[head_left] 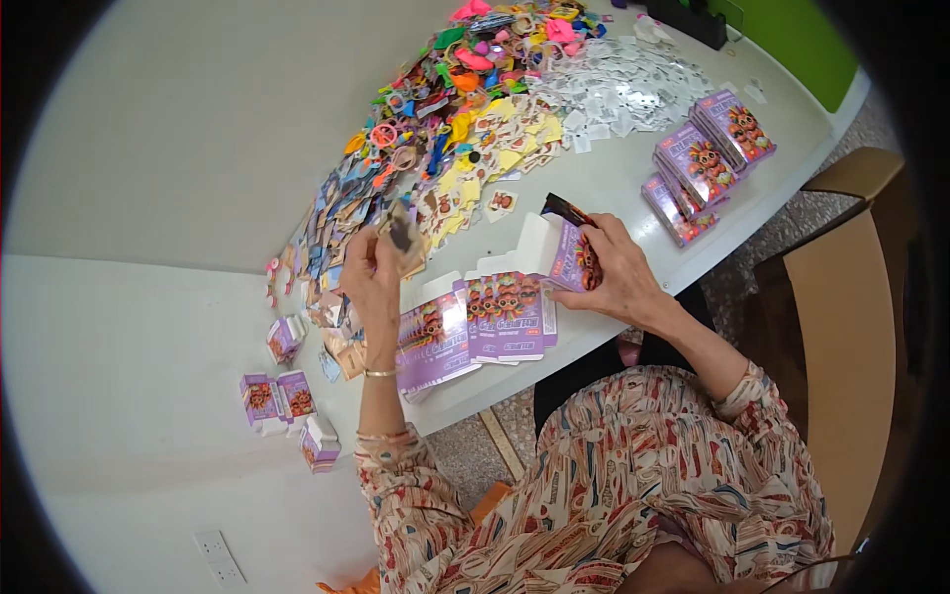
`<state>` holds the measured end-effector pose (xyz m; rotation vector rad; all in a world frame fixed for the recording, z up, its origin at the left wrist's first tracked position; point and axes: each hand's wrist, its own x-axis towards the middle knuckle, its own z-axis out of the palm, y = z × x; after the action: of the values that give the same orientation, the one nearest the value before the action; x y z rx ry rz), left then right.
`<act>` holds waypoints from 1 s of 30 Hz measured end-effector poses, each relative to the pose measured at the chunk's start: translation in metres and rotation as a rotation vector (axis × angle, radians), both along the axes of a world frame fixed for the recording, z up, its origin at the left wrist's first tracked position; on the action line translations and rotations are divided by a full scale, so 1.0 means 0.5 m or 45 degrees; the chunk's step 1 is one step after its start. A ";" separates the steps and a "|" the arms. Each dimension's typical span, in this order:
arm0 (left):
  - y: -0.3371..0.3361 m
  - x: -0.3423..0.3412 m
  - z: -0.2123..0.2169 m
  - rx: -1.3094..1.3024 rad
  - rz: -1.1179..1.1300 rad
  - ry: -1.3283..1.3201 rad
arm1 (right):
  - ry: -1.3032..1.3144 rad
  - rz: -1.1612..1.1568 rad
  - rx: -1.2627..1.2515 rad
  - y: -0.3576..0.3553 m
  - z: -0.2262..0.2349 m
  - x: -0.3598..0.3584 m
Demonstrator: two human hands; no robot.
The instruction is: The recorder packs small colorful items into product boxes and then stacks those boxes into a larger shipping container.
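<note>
Surface: white table (148,327), toy heap (445,109) at its far side.
Left hand (374,272): pinching small cards (404,236), nearer than the heap.
Right hand (616,267): gripping open purple box (566,249), right of the cards.
Beneath: flat purple boxes (475,327).

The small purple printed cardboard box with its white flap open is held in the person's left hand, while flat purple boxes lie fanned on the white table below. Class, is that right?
Not quite. The head view shows the small purple printed cardboard box in the right hand, not the left. The left hand holds small flat pieces instead. The flat purple boxes do lie fanned on the white table.
</note>
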<state>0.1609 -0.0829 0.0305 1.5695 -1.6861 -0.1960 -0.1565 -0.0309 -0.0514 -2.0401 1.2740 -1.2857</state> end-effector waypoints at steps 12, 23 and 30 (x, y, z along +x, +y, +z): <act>0.127 -0.267 0.005 -0.121 -0.255 0.370 | 0.125 -0.203 -0.032 0.019 0.012 0.004; 0.144 -0.288 0.009 0.044 -0.295 0.273 | 0.129 -0.207 -0.033 0.022 0.004 0.002; 0.136 -0.290 0.001 -0.006 -0.388 -0.096 | 0.096 -0.197 0.015 0.021 0.002 0.001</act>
<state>0.0159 -0.0148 0.0307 1.3249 -1.9795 -0.2905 -0.1563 -0.0203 -0.0504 -2.0334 1.4956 -1.2746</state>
